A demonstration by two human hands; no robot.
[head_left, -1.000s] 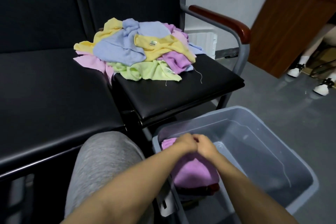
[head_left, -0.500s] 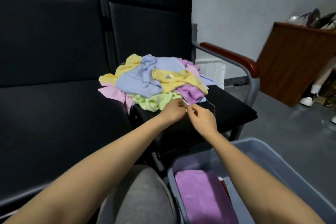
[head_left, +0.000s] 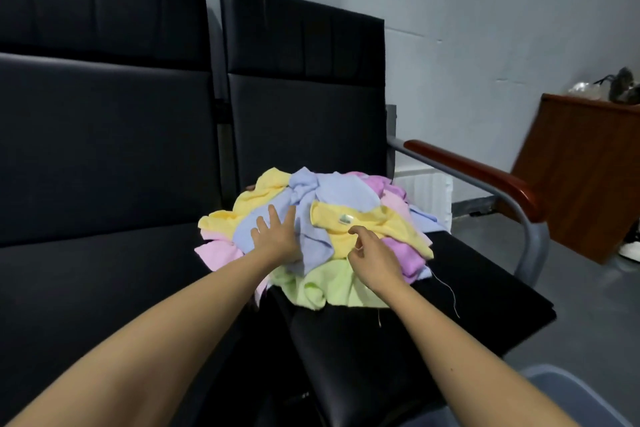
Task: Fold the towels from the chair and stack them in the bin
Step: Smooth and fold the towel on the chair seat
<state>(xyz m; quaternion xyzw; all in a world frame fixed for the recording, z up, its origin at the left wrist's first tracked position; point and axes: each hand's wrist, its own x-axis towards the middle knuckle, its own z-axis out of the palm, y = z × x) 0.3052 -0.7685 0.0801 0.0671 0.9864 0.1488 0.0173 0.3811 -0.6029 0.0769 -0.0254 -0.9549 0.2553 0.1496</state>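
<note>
Head view shows the pick-up step: left hand (head_left: pixel 277 236) spread flat on the blue towel (head_left: pixel 343 191) of the pile (head_left: pixel 332 284) on the chair seat (head_left: pixel 450 274), right hand (head_left: pixel 372 253) curled over the yellow towel (head_left: pixel 384 222), grip unconfirmed; next move requires freeing one towel for folding.

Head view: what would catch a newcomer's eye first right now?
The bright pastel towel pile on the black chair seat stands out at centre. Both bare hands reach into it: the left hand lies flat on a blue towel, the right hand curls over a yellow towel.
</note>
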